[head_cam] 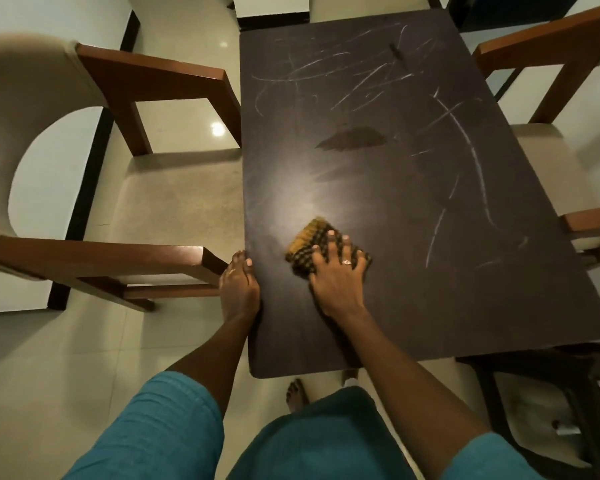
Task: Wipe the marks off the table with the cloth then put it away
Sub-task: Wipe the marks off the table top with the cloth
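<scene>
Streaks of marks (pixel 476 161) cross the table's (pixel 430 299) upper half; lower centre, the right hand (pixel 336 273), fingers spread, presses the cloth (pixel 308 238); left hand (pixel 238 285) grips the edge.

The scene is dim and warm-toned, lit from overhead. A soft sheen spreads across the near middle of the dark brown rectangular table (pixel 430 289). A small bright glare spot sits on the glossy pale tiled floor (pixel 187 109) (a second, fainter one lies farther back). A dark shadow hugs the right forearm (pixel 388 348) where it crosses the table. The rounded beige upholstered chair back (pixel 25 84) at far left is smeared and soft. Straight edges bow outward toward the frame's borders.
</scene>
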`<state>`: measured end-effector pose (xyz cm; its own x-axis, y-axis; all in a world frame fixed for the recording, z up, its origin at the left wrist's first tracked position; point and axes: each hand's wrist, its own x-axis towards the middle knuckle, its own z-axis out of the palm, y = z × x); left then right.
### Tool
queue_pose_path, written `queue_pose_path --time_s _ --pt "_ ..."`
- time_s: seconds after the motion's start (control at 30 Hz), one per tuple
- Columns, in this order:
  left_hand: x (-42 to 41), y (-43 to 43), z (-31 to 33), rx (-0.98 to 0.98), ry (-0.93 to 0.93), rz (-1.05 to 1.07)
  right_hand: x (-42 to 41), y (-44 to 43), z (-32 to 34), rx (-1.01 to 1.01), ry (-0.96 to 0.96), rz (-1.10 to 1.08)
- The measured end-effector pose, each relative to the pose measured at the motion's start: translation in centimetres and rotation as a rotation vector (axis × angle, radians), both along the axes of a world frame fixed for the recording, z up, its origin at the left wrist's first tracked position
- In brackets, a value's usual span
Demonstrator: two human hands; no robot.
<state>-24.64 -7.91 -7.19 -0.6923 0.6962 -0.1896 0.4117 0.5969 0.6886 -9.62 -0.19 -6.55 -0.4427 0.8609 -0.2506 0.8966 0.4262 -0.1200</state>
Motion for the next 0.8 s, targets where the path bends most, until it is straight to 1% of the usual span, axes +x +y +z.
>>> queue_pose_path --time_s 0.07,0.17,0.23,0.33,0.4,0.47,0.53,0.63,0.7,0.8 --pt "0.4 0.3 -0.1 -0.001 -0.008 0.036 2.7 1.3 0.1 0.003 -0.012 -0.123" --pt "0.8 0.2 0.0 -0.006 -0.067 0.089 6.4 3.3 0.0 0.089 0.003 -0.297" --pt "1.0 0.2 0.2 -0.001 -0.111 0.11 7.7 4.0 -0.2 0.082 0.016 -0.409" --pt "1.2 -0.1 0.7 -0.001 -0.123 0.122 7.1 3.8 -0.2 0.071 0.059 -0.544" --pt "1.3 -0.5 0.8 -0.003 -0.13 0.127 5.2 3.1 0.0 0.05 0.09 -0.593" --pt "1.3 -1.2 0.5 0.008 -0.135 0.12 2.8 1.6 0.2 0.056 0.072 -0.543" --pt "1.4 -1.8 0.4 -0.003 -0.128 0.107 0.4 -0.5 0.5 0.044 0.044 -0.414" --pt "1.9 -1.7 0.7 -0.048 -0.063 0.094 -2.6 -3.7 0.8 -0.015 0.035 -0.204" --pt "2.6 -1.5 1.4 -0.068 0.014 0.07 -3.2 -5.2 1.0 -0.041 0.022 -0.067" --pt "3.8 -1.0 2.0 -0.161 0.209 -0.048 -1.6 -5.4 0.7 -0.034 0.045 0.066"
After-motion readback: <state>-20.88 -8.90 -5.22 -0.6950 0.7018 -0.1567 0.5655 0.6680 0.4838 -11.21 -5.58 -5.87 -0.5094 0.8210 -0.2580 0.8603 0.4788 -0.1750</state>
